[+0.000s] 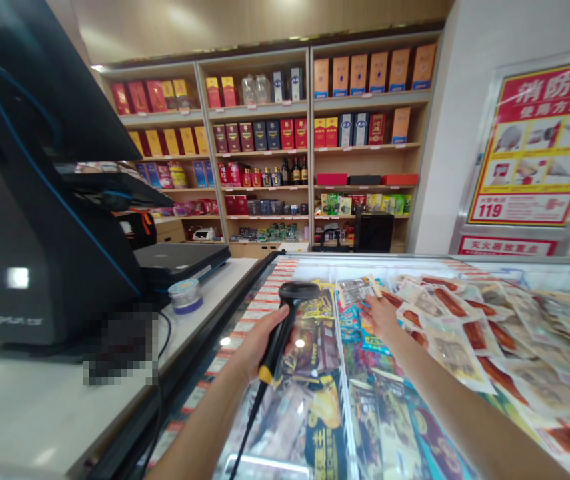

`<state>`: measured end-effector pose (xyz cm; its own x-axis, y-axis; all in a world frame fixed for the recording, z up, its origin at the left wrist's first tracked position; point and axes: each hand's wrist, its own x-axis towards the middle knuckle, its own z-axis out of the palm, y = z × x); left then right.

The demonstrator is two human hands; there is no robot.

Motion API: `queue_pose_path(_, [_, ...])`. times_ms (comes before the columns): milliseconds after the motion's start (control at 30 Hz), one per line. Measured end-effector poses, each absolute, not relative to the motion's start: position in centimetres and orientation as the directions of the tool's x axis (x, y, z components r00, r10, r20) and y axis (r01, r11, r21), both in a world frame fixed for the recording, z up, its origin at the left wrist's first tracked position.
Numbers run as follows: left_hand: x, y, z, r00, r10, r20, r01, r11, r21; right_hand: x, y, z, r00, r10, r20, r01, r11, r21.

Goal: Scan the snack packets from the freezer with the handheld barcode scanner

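Note:
My left hand (pixel 261 339) is wrapped round the handle of a black barcode scanner (pixel 279 337) with yellow trim, its cord running down toward me. The scanner's head points right, over the chest freezer. At the far side my right hand (pixel 383 316) grips the near right edge of a clear plastic packet (pixel 355 291) with pale edges; its fingertips are partly blurred. Below both hands lie colourful ice cream packs, among them a dark yellow-lettered pack (pixel 325 430) and a blue pack (pixel 375 341).
Vacuum-packed meat packets (pixel 457 327) are heaped on the right. To the left, a white counter (pixel 39 407) carries a black checkout terminal (pixel 59 247) and a small round tub (pixel 185 296). Shelves with boxes (pixel 266 135) stand behind; a red-and-yellow sign (pixel 539 143) hangs at right.

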<state>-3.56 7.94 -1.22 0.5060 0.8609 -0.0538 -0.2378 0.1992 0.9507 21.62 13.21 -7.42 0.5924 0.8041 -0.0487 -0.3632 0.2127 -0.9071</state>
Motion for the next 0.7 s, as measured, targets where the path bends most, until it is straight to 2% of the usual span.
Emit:
queue_pose_path(167, [-6.4,9.7,0.1,0.344,0.932,-0.111,-0.184,0.183,0.966,19.2,16.2,-6.4,0.601,0.798,-0.052,-0.191,0.08,-0.978])
queue_pose_path(267, [-8.1,10.2,0.5,0.267,0.962,-0.058,-0.211,0.117,0.97,16.3,18.3,-6.1,0.557,0.827,-0.073,-0.082,-0.033,-0.996])
queue_pose_path(433, [-9.3,9.8,1.1,0.283,0.959,0.003,-0.28,0.08,0.957,9.7,19.9,-6.4,0.393,0.918,-0.049,0.142,-0.114,-0.983])
queue_pose_path(567, [-9.0,9.7,0.9,0.335,0.942,0.008,-0.283,0.093,0.955,9.5,19.4,-5.7,0.342,0.937,0.076,0.422,-0.081,-0.903])
queue_pose_path(700, [-8.1,9.8,0.4,0.351,0.936,-0.006,-0.239,0.096,0.966,16.0,18.0,-4.7,0.403,0.871,0.281,0.704,-0.099,-0.704])
